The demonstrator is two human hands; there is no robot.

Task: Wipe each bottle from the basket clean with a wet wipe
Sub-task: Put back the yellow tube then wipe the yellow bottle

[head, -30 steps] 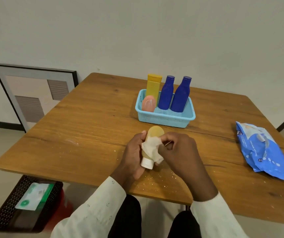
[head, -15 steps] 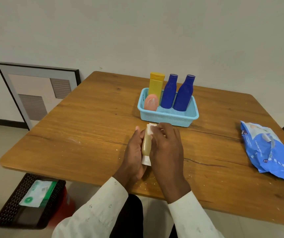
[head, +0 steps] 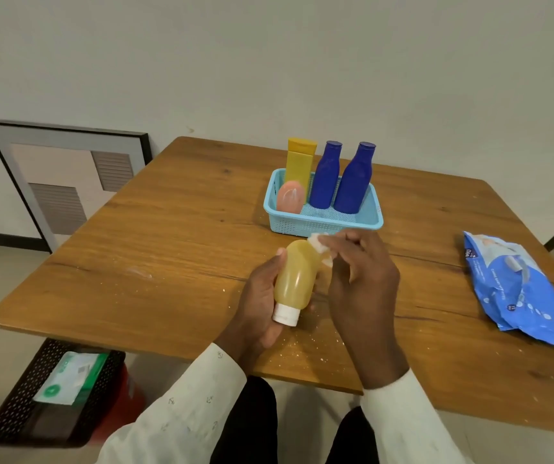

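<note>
My left hand [head: 257, 303] grips an amber bottle [head: 295, 274] with a white cap, held cap toward me above the table's near edge. My right hand [head: 359, 272] pinches a white wet wipe [head: 319, 244] against the bottle's far end. Behind them stands a light blue basket [head: 322, 222] holding a yellow bottle [head: 299, 165], two dark blue bottles [head: 326, 177] [head: 354, 180] and a small pink bottle [head: 290, 197].
A blue pack of wet wipes [head: 520, 286] lies at the table's right side. White crumbs speckle the wooden table [head: 168, 236] near the front edge. On the floor at left sit a black mesh bin [head: 18, 406] and a framed picture [head: 65, 175] leaning on the wall.
The bottle has turned so its broad amber side faces up. My right hand has slid the wipe from the bottle's middle to its far end.
</note>
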